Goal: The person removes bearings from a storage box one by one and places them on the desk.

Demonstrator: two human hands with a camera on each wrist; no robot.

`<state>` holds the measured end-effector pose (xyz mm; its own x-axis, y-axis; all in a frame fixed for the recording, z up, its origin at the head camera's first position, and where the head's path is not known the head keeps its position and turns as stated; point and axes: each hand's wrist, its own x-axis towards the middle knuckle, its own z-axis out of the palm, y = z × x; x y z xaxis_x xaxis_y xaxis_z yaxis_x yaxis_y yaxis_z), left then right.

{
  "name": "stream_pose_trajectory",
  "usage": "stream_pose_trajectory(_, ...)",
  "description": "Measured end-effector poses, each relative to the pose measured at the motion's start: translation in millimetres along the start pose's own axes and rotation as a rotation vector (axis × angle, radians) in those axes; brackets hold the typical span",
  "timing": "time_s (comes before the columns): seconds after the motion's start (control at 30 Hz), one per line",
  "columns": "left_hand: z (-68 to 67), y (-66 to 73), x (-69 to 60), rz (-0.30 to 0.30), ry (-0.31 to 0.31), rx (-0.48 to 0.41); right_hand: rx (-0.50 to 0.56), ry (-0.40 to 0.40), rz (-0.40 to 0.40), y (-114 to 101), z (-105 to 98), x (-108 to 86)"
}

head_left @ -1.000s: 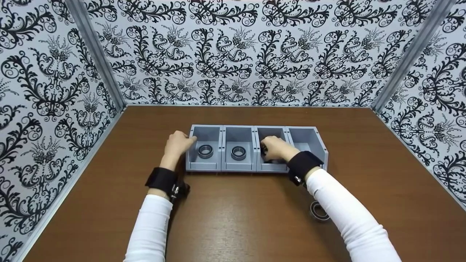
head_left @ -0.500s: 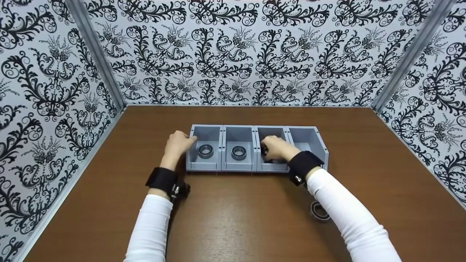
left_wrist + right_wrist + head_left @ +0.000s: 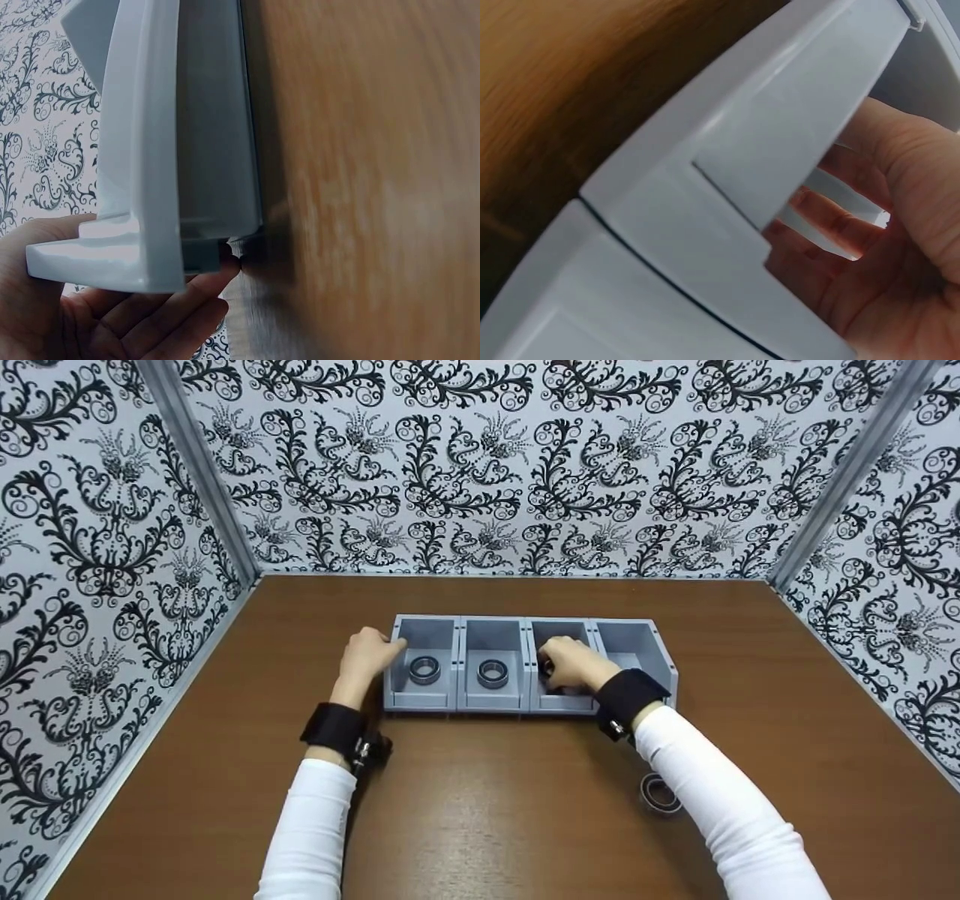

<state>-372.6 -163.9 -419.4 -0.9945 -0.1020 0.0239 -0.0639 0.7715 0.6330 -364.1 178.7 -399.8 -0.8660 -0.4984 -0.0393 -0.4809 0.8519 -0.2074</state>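
A row of grey open-front storage bins (image 3: pixel 491 703) stands on the table, joined side by side. My left hand (image 3: pixel 366 653) grips the side wall of the leftmost bin, thumb over its rim; in the left wrist view the fingers (image 3: pixel 176 319) lie outside and below it. My right hand (image 3: pixel 571 661) reaches into the third bin, fingers curled round a dark ring bearing (image 3: pixel 547 667) that is mostly hidden by the hand. In the right wrist view the bin's front wall hides the fingertips. One bearing (image 3: pixel 424 670) lies in the first bin and another bearing (image 3: pixel 492 673) in the second.
A further bearing (image 3: pixel 661 793) lies on the brown table (image 3: pixel 465 810), partly under the right sleeve (image 3: pixel 720 802). The rightmost bin (image 3: pixel 630 639) is partly covered by the right wrist. Patterned walls (image 3: pixel 480 472) enclose the table at the back and sides.
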Motion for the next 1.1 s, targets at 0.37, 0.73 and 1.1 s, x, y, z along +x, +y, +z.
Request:
stream_pose_trajectory(0.37,-0.1,-0.3,-0.3,0.003,0.008,0.001,0.018,0.003,-0.004,-2.2,-8.2,-3.7)
stream_pose_trajectory(0.73,-0.9,0.7,-0.3,-0.025,-0.018,0.008,0.001,-0.014,-0.02,-5.2,-14.6,-6.8)
stream_pose_trajectory(1.1,-1.5,1.1,-0.7,-0.032,-0.032,0.0,0.037,-0.009,0.018,-8.1,-22.3,-11.9)
